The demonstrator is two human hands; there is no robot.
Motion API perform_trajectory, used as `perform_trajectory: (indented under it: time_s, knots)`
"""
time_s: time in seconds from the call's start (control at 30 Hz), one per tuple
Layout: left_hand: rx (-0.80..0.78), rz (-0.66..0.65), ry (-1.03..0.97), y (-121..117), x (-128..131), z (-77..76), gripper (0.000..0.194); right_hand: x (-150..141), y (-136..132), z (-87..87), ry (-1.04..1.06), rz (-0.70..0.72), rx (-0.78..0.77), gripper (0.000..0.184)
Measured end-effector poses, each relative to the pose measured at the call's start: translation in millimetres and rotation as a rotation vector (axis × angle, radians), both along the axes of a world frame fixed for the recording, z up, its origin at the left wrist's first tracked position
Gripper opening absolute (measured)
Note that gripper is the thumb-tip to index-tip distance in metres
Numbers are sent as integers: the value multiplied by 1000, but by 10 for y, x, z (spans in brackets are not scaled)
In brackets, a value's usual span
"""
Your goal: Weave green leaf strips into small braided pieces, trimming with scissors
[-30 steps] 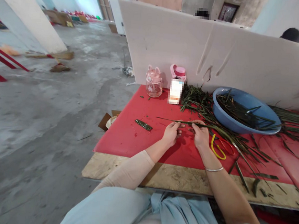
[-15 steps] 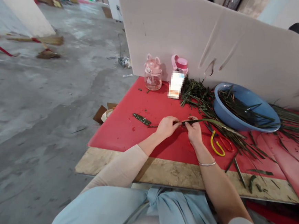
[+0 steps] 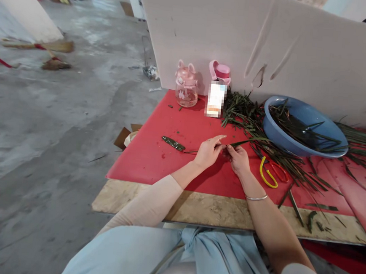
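Above the red table cover, my left hand and my right hand meet fingertip to fingertip, both pinching a long, narrow green leaf strip. From between the fingers the strip runs off to the right, toward the leaf pile. My left index finger is raised off the pinch. A thin stem trails left from under my left hand, close to a short, glossy dark-green leaf piece lying flat. Scissors with yellow and red handles lie right of my right hand, their blades partly hidden by leaves.
A blue basin holding wet leaves stands at the right. Heaped leaf strips surround it. Along the white foam partition are a pink-lidded bottle and a blurred-out phone-like object. A cardboard box sits on the floor.
My left index finger has lifted and the fingertips have shifted along the strip. Less of the strip stretches out flat to the right. The view has tilted slightly.
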State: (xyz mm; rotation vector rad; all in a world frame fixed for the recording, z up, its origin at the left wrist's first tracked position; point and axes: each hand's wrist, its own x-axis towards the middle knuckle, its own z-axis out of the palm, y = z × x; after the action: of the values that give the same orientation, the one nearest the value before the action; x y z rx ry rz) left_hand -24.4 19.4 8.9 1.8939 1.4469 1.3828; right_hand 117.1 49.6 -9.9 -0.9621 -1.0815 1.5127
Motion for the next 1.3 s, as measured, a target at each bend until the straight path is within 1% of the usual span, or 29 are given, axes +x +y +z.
perform_trajectory:
  time_s: [0.07, 0.13, 0.23, 0.3, 0.37, 0.43, 0.53, 0.6, 0.67, 0.73, 0.83, 0.93, 1.0, 1.07, 1.17, 1.3]
  knots:
    - [-31, 1, -53, 4, -7, 12, 39, 6, 2, 4, -20, 11, 17, 35]
    - [-51, 26, -93, 12, -15, 20, 37, 12, 4, 7, -44, 34, 46, 33]
    - [-59, 65, -84, 28, -30, 16, 29, 18, 8, 3, -93, 63, 101, 30]
    - [-58, 38, -49, 38, -47, 10, 24, 16, 7, -3, -110, 57, 127, 28]
    - [-55, -21, 2, 45, -68, 10, 22, 7, 1, -5, -108, 23, 129, 29]
    - [-43, -77, 65, 48, -84, 15, 23, -1, -7, 1, -89, -41, 126, 29]
    - [-10, -115, 146, 46, -88, 17, 29, 1, -11, 14, -52, -150, 149, 30]
    - [3, -107, 182, 46, -81, -1, 32, 10, -4, 14, -36, -208, 155, 30]
    - [-3, -66, 198, 49, -75, -35, 33, 16, 5, 4, -22, -252, 142, 31]
    - [-23, -16, 186, 52, -71, -70, 33, 11, 13, -8, 4, -261, 124, 33]
    - [-44, 0, 147, 46, -51, -90, 36, -9, 16, -17, 21, -195, 67, 37]
    - [-38, -41, 116, 23, -11, -62, 37, -14, 14, -20, -39, -103, 45, 38]
    - [-40, -60, 89, 6, 12, -40, 37, 1, 13, -24, -84, -63, 53, 36]
    - [-45, -64, 59, -5, 19, -31, 38, 22, 12, -29, -110, -31, 30, 36]
    - [-51, -29, 42, -7, 8, -40, 36, 40, 5, -29, -109, 25, -15, 36]
    - [-70, 30, 38, 0, -5, -60, 28, 27, -5, -11, -73, 88, 1, 35]
